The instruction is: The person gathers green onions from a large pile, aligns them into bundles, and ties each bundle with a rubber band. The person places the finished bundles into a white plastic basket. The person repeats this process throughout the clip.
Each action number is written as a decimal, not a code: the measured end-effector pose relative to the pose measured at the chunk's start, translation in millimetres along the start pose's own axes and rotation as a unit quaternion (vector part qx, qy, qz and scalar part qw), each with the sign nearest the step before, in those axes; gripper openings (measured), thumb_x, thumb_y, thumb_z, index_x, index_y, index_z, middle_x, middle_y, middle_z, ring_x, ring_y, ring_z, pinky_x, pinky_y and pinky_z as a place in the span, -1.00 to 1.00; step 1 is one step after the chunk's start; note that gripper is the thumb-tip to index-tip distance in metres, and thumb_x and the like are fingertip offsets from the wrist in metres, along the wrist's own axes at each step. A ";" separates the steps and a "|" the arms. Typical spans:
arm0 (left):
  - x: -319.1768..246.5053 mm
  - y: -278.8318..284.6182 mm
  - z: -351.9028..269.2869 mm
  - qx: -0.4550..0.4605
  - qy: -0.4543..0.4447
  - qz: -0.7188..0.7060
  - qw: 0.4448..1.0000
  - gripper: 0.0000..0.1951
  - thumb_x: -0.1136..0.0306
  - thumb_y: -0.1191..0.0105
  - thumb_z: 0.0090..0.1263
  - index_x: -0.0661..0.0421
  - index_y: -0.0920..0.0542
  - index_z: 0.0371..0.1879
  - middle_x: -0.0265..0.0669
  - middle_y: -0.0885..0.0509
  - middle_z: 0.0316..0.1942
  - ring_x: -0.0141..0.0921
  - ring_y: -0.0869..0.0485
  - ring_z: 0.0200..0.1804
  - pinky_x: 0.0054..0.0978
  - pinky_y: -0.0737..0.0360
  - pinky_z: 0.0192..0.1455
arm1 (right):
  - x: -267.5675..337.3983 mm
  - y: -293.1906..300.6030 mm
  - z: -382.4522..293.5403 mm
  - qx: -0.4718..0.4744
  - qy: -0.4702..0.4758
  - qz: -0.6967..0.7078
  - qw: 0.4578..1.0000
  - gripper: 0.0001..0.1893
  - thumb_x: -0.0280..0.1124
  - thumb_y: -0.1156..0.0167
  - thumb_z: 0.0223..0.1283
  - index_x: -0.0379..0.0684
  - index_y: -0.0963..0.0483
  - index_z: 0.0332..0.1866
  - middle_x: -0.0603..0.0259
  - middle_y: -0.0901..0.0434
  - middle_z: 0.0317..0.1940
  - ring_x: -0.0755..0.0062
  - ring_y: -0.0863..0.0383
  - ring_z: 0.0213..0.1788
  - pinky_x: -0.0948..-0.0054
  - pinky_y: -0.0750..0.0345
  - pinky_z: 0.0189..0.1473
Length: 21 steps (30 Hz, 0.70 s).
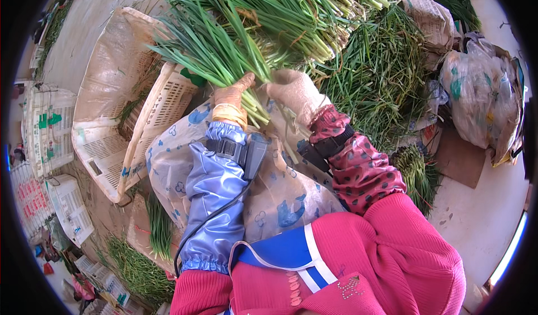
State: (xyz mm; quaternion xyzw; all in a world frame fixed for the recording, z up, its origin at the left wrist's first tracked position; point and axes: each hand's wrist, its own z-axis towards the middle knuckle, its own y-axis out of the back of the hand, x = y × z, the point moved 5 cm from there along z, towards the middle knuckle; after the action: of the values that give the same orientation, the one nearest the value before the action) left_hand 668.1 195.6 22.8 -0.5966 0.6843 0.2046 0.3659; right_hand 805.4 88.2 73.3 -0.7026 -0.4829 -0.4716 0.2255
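My left hand, in a tan glove with a yellow cuff, is closed around a bunch of long green leafy stalks, their pale ends pointing down over my lap. My right hand, in a whitish knit glove, grips a few more stalks just beside that bunch; its fingers are slightly blurred. Some thin stalks hang below the right hand. A plastic apron with blue whale prints covers my lap. Beyond my hands lies a large pile of the same stalks, pale ends to the right.
A white plastic crate with a liner stands at left, and more crates are behind it. Loose green trimmings are heaped at right, near filled plastic bags. Small bundles lie on both sides of me.
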 end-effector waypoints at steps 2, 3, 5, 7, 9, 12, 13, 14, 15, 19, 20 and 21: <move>-1.0 2.1 10.5 -0.043 -0.001 0.023 0.999 -0.53 0.40 -0.53 0.11 0.18 -0.69 0.02 -0.27 -0.76 -0.08 -0.30 -0.67 -0.12 -0.25 -0.59 0.02 | -3.9 -4.3 -5.4 0.011 -0.018 0.029 0.999 -0.52 -0.27 -0.34 0.26 -0.39 -0.57 0.19 0.09 -0.74 -0.16 0.42 -0.68 -0.13 0.43 -0.60 -0.03; 0.7 1.2 15.0 -0.033 0.005 0.018 0.999 -0.55 0.42 -0.52 0.10 0.18 -0.70 0.00 -0.27 -0.75 -0.07 -0.29 -0.67 -0.12 -0.26 -0.60 0.02 | -5.6 -5.7 -6.8 0.017 -0.026 0.020 0.999 -0.52 -0.28 -0.33 0.27 -0.39 -0.57 0.19 0.11 -0.73 -0.18 0.43 -0.68 -0.15 0.44 -0.60 -0.05; 6.3 1.9 20.6 0.001 0.008 -0.031 0.999 -0.60 0.47 -0.50 0.10 0.19 -0.72 -0.05 -0.27 -0.76 -0.10 -0.27 -0.68 -0.15 -0.26 -0.62 -0.02 | -8.3 -5.8 -6.1 0.020 -0.035 0.018 0.999 -0.54 -0.27 -0.31 0.29 -0.40 -0.57 0.17 0.12 -0.74 -0.19 0.44 -0.68 -0.17 0.43 -0.60 -0.06; 11.9 6.6 26.9 0.008 0.013 -0.049 0.999 -0.65 0.51 -0.47 0.10 0.20 -0.74 -0.10 -0.26 -0.76 -0.14 -0.25 -0.69 -0.18 -0.26 -0.64 -0.05 | -9.9 -2.0 -1.5 0.000 -0.042 0.014 0.999 -0.57 -0.27 -0.27 0.31 -0.41 -0.58 0.14 0.10 -0.75 -0.20 0.40 -0.70 -0.17 0.41 -0.60 -0.05; 16.7 10.9 34.0 0.003 0.016 -0.043 0.999 -0.72 0.53 -0.43 0.11 0.21 -0.77 -0.16 -0.25 -0.77 -0.18 -0.23 -0.71 -0.23 -0.25 -0.65 -0.09 | -9.0 6.8 4.6 -0.075 -0.035 0.113 0.990 -0.57 -0.28 -0.24 0.32 -0.42 -0.57 0.14 0.08 -0.75 -0.21 0.36 -0.72 -0.15 0.40 -0.61 -0.05; 16.0 12.9 42.5 -0.002 -0.016 -0.021 1.000 -0.76 0.54 -0.40 0.12 0.23 -0.78 -0.20 -0.22 -0.77 -0.23 -0.22 -0.72 -0.27 -0.26 -0.68 -0.15 | 5.2 3.0 12.4 -0.064 0.043 -0.065 0.995 -0.49 -0.18 -0.32 0.20 -0.41 -0.57 0.11 0.05 -0.75 -0.23 0.31 -0.74 -0.15 0.39 -0.62 -0.05; 17.9 12.1 42.7 -0.002 -0.008 -0.019 1.000 -0.76 0.55 -0.39 0.11 0.24 -0.78 -0.20 -0.22 -0.77 -0.22 -0.22 -0.72 -0.26 -0.27 -0.69 -0.15 | 11.3 -1.3 14.0 -0.061 0.083 -0.140 0.985 -0.47 -0.15 -0.34 0.17 -0.40 -0.57 0.10 0.05 -0.75 -0.23 0.30 -0.74 -0.15 0.38 -0.62 -0.04; 14.3 11.7 43.6 -0.001 -0.018 0.074 0.997 -0.72 0.57 -0.40 0.08 0.24 -0.76 -0.17 -0.22 -0.77 -0.21 -0.22 -0.73 -0.26 -0.29 -0.70 -0.17 | 7.1 -9.2 16.8 -0.013 0.035 -0.086 0.996 -0.45 -0.13 -0.38 0.10 -0.39 -0.58 0.05 0.01 -0.75 -0.21 0.27 -0.74 -0.15 0.37 -0.62 -0.04; 12.2 10.0 41.8 0.006 -0.030 0.048 0.998 -0.70 0.58 -0.40 0.07 0.24 -0.75 -0.16 -0.22 -0.77 -0.19 -0.22 -0.72 -0.25 -0.29 -0.70 -0.15 | 7.4 -15.5 18.6 0.006 0.037 -0.033 0.999 -0.49 -0.14 -0.36 0.14 -0.39 -0.59 0.04 0.00 -0.75 -0.23 0.27 -0.75 -0.17 0.38 -0.63 -0.06; 3.7 9.1 20.9 -0.020 -0.055 -0.016 0.998 -0.61 0.60 -0.43 0.04 0.25 -0.73 -0.07 -0.24 -0.76 -0.12 -0.22 -0.71 -0.16 -0.23 -0.66 -0.04 | -1.9 -19.5 22.2 -0.099 0.018 0.092 0.991 -0.58 -0.17 -0.29 0.24 -0.41 -0.62 -0.08 0.08 -0.73 -0.35 0.33 -0.69 -0.29 0.39 -0.60 -0.16; 2.1 7.8 17.1 -0.034 -0.041 -0.016 0.998 -0.60 0.60 -0.43 0.05 0.25 -0.73 -0.07 -0.24 -0.76 -0.11 -0.22 -0.71 -0.15 -0.23 -0.65 -0.03 | -7.1 -20.1 21.7 -0.109 -0.008 0.103 0.989 -0.59 -0.18 -0.28 0.24 -0.41 -0.63 -0.10 0.09 -0.72 -0.36 0.34 -0.68 -0.30 0.38 -0.59 -0.18; -0.6 6.1 13.7 -0.047 -0.029 -0.020 0.998 -0.60 0.60 -0.44 0.05 0.25 -0.73 -0.07 -0.24 -0.76 -0.10 -0.22 -0.71 -0.14 -0.22 -0.64 -0.01 | -11.5 -18.2 19.7 -0.136 -0.025 0.112 0.984 -0.60 -0.19 -0.27 0.25 -0.41 -0.63 -0.11 0.10 -0.71 -0.37 0.34 -0.67 -0.31 0.38 -0.58 -0.19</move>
State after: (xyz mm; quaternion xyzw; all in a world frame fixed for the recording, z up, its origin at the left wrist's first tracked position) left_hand 665.8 207.1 13.5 -0.6207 0.6506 0.2463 0.3617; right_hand 796.9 106.0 51.7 -0.7878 -0.3384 -0.4869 0.1669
